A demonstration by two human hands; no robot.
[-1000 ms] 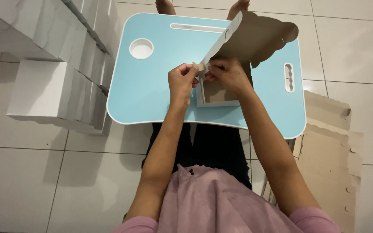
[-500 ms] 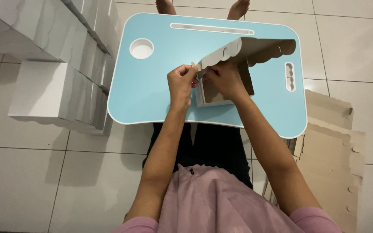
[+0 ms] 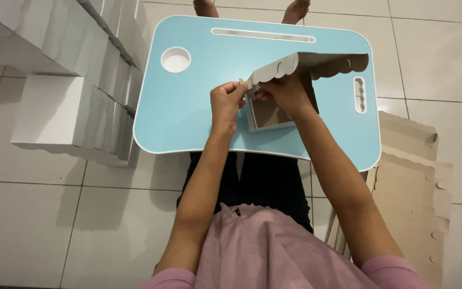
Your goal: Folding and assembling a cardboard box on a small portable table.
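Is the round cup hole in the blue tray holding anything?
No, the cup hole in the lap tray is empty, with only its pale bottom showing.

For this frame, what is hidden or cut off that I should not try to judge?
Head view only:
- Cardboard box: its near corner and tab are hidden behind the left hand and right hand.
- Scalloped lid flap: covers the box's far side.
- Stacked white boxes: cut off by the left and top edges.
- Flat cardboard sheets: partly hidden behind the right arm.

A half-folded box [image 3: 274, 107] sits on the desk [image 3: 188, 123]; finished boxes [image 3: 65, 80] are stacked left, flat cardboard [image 3: 413, 187] lies right.
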